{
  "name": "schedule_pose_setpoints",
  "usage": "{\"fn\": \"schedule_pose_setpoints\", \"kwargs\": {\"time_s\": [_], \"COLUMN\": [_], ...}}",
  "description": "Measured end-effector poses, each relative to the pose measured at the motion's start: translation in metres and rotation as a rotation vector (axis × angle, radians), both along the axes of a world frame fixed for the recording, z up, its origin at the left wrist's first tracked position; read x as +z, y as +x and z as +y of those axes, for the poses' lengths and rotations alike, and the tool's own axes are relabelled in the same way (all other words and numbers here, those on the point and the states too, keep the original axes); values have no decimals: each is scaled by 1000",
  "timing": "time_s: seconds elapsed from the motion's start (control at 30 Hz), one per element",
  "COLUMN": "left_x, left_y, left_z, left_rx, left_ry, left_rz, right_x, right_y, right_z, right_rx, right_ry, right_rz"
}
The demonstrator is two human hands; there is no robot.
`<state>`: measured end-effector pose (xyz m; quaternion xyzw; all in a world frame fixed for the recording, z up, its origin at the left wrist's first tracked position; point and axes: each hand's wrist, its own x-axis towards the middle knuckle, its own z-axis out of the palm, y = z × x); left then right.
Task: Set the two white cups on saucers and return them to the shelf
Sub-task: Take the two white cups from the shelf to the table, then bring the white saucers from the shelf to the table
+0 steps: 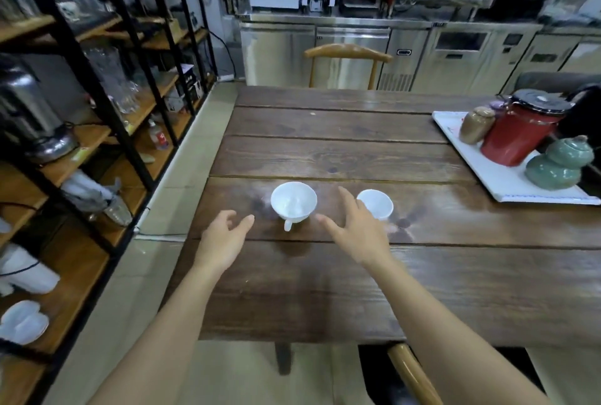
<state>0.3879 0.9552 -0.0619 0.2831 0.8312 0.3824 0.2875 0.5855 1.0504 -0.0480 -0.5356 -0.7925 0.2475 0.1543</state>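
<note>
Two white cups stand upright on the dark wooden table (325, 151). The left cup (293, 201) has its handle turned toward me. The right cup (375, 203) is partly covered by my right hand (356, 229), which hovers open just left of it, fingers spread. My left hand (224, 238) is open too, held a little to the left of the left cup and apart from it. Heart-shaped white saucers (22, 321) lie on a low board of the shelf (81, 261) at the far left.
A white tray (507, 180) at the table's right carries a red pot (520, 128), a green jar (559, 164) and a brown jar (476, 125). Wooden chairs stand at the far side (348, 53) and near edge (413, 372). Glassware fills the black-framed shelf.
</note>
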Motion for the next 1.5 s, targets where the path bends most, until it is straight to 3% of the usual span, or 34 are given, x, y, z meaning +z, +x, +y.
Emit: {"fn": "schedule_pose_setpoints", "kwargs": {"time_s": [0.27, 0.67, 0.8, 1.1, 1.5], "left_x": [29, 74, 80, 82, 79], "left_y": [-92, -154, -155, -214, -337], "left_z": [-198, -562, -641, -768, -912], "left_rx": [121, 743, 911, 1181, 1344], "left_ry": [-46, -347, -419, -489, -508], "left_rz": [366, 712, 739, 747, 622], "right_x": [28, 67, 72, 73, 76], "right_y": [-132, -341, -383, -477, -637], "right_z": [-142, -441, -527, -695, -843], "right_rx": [410, 1163, 1398, 1713, 1763], "right_ry": [92, 278, 234, 249, 132], "right_rz": [-46, 70, 139, 267, 235]}}
